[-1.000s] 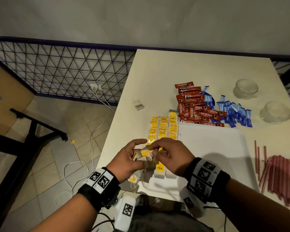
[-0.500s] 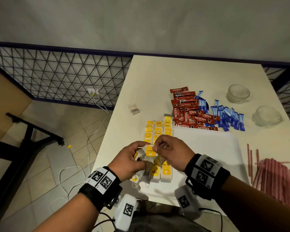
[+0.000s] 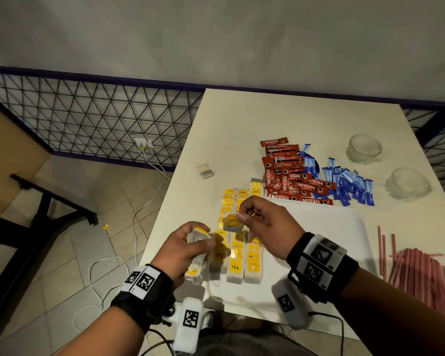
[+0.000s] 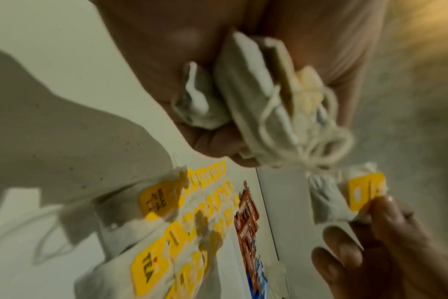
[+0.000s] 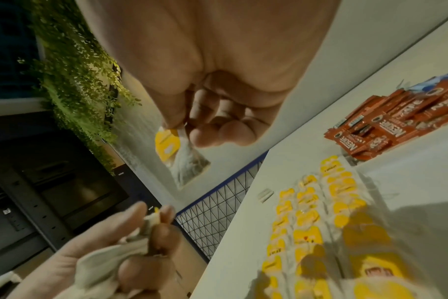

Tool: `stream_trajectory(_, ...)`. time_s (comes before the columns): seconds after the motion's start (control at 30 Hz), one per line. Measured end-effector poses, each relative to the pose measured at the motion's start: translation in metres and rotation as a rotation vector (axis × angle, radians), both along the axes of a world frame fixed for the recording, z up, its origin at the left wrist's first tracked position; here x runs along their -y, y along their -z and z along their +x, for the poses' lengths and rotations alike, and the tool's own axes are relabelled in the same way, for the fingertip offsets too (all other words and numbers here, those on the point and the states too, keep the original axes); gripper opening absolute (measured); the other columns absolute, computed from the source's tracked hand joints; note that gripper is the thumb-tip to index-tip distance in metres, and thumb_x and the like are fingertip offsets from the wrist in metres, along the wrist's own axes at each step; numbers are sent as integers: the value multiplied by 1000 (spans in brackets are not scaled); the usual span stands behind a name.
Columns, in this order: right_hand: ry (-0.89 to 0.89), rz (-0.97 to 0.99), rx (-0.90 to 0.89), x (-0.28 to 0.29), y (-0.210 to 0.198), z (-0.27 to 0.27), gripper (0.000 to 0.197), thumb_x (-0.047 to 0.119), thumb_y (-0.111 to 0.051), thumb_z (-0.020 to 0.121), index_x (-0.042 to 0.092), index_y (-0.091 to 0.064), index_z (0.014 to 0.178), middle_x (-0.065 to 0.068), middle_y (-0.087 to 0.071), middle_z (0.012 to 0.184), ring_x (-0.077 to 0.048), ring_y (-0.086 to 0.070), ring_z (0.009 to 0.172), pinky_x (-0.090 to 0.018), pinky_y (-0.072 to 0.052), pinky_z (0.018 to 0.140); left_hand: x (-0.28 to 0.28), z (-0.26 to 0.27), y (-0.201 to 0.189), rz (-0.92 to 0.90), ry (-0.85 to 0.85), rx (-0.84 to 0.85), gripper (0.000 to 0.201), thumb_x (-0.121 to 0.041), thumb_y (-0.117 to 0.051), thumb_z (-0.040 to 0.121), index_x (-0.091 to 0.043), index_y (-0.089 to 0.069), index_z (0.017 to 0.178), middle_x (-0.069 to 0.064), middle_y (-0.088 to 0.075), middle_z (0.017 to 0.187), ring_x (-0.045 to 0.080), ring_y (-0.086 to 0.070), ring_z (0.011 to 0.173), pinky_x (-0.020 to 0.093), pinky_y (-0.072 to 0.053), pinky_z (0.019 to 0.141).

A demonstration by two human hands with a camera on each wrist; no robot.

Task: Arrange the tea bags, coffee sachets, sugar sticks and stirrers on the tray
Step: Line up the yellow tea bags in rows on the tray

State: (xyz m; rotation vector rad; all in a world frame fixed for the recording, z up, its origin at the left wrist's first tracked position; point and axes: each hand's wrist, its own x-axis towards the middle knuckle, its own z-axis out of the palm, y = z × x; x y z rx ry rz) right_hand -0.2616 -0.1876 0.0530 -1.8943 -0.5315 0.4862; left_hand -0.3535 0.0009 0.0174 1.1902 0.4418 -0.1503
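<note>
My left hand [image 3: 188,249] grips a bundle of tea bags [image 4: 258,101] with tangled strings at the table's near left edge. My right hand [image 3: 262,224] pinches a single tea bag [image 3: 232,222] with a yellow tag between thumb and forefinger, lifted above the laid-out rows; that pinched tea bag [image 5: 184,159] hangs below the fingertips. Rows of yellow-tagged tea bags [image 3: 242,255] lie along the left side of the white tray [image 3: 326,242]. Red coffee sachets [image 3: 290,176] and blue sugar sticks [image 3: 350,183] lie in piles behind the tray. Red stirrers [image 3: 419,273] lie right of it.
Two upturned glass bowls [image 3: 364,149] [image 3: 406,183] stand at the table's right. A lone tea bag [image 3: 204,170] lies near the left table edge. A metal mesh fence [image 3: 88,124] and white cables [image 3: 144,201] on the tiled floor are to the left.
My right hand has pulled one tea bag out of the left hand's bundle and lifted it up and away. The hands, close together before, have drawn apart.
</note>
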Motion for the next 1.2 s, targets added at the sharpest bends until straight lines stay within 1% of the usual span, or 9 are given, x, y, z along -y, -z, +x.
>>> stream_trajectory(0.13, -69, -107, 108, 1, -3, 5, 13, 22, -63, 91, 30, -61, 81, 14, -60, 79, -3, -47, 58, -15, -38, 58, -12, 7, -9, 232, -23, 26, 32, -23, -89, 57, -19, -67, 81, 11, -53, 59, 22, -51, 53, 30, -43, 56)
stream_trajectory(0.23, -106, -149, 168, -6, -5, 6, 16, 23, -65, 90, 34, -61, 80, 13, -60, 86, -4, -49, 63, -16, -38, 62, -6, 16, -20, 467, 129, 46, 24, -27, -83, 73, -31, -71, 94, 3, -49, 52, 19, -43, 48, 27, -39, 51)
stream_trajectory(0.3, -101, -116, 169, -9, -7, 4, 17, 23, -67, 88, 36, -60, 79, 10, -61, 88, -5, -47, 61, -18, -39, 61, -1, 20, -28, 533, 160, 58, 11, -22, -75, 83, -25, -70, 93, -1, -50, 49, 18, -42, 40, 21, -39, 46)
stream_trajectory(0.43, -62, 31, 15, -12, -1, -1, 27, 19, -75, 80, 38, -63, 97, 11, -62, 93, -5, -40, 54, -18, -39, 59, 2, 22, -43, 514, 164, 43, 2, -15, -66, 90, -14, -65, 89, 1, -46, 46, 10, -36, 30, 13, -32, 36)
stream_trajectory(0.53, -20, 108, -68, -14, 9, -5, 22, 17, -73, 80, 30, -68, 96, 5, -62, 82, -10, -40, 57, -27, -41, 60, 2, 25, -54, 548, 171, 76, 2, -14, -67, 89, -13, -66, 88, 0, -53, 47, 11, -40, 32, 15, -34, 35)
stream_trajectory(0.63, -18, 100, -59, -13, 10, -5, 24, 21, -73, 79, 34, -66, 97, 0, -62, 78, -14, -38, 56, -31, -39, 59, 1, 28, -57, 565, 173, 77, 3, -14, -67, 89, -12, -65, 87, -2, -54, 44, 12, -41, 32, 15, -35, 36)
stream_trajectory(0.73, 1, 123, 0, -10, 2, 0, 18, 23, -72, 80, 38, -67, 88, 9, -60, 77, -15, -41, 58, -31, -41, 59, 0, 28, -57, 624, 186, 92, 5, -19, -70, 86, -15, -66, 86, 0, -52, 44, 13, -43, 33, 15, -35, 37)
stream_trajectory(1.03, 28, 119, 45, -12, -4, 6, 19, 20, -67, 89, 38, -66, 82, 6, -66, 81, -32, -58, 76, -42, -50, 73, 2, 28, -46, 678, 213, 64, 6, -24, -68, 88, -20, -70, 84, -1, -55, 48, 18, -49, 39, 23, -43, 46)
stream_trajectory(1.2, 39, 91, 21, -13, 3, 2, 21, 19, -67, 88, 36, -65, 76, 15, -62, 74, -19, -54, 69, -35, -48, 70, 2, 22, -45, 742, 258, 60, 7, -25, -68, 88, -24, -68, 81, -3, -57, 46, 15, -53, 39, 19, -44, 44)
